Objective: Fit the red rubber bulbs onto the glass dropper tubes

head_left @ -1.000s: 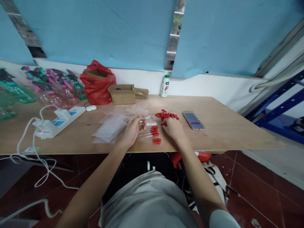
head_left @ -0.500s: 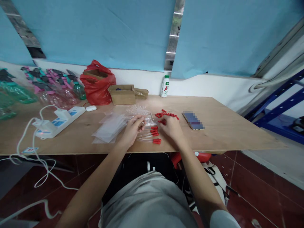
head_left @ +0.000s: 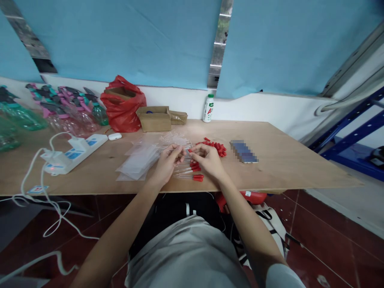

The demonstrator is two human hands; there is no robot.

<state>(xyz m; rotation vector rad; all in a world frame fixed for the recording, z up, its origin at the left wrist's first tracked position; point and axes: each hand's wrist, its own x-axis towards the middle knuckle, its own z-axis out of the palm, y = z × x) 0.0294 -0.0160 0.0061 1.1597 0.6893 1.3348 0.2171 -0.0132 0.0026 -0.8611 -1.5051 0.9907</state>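
Observation:
My left hand (head_left: 170,161) is closed in a pinch over the table, with what looks like a thin clear dropper tube between its fingertips, mostly hidden. My right hand (head_left: 208,160) pinches a small red rubber bulb (head_left: 190,151) close to the left fingertips. Whether tube and bulb touch, I cannot tell. Behind the left hand lies a heap of clear tubes (head_left: 174,138). Loose red bulbs (head_left: 220,149) are piled just beyond the right hand. Below the hands, several droppers with red bulbs fitted (head_left: 198,177) lie side by side.
Clear plastic bags (head_left: 136,166) lie left of the tubes, near a white power strip (head_left: 78,154). A phone (head_left: 243,152) rests at the right. Along the back stand spray bottles (head_left: 69,120), a red bag (head_left: 124,114), a cardboard box (head_left: 154,120) and a white bottle (head_left: 208,109).
My right hand has moved left from the pile of red bulbs to my left fingertips, bringing one bulb. My left hand has stayed almost still.

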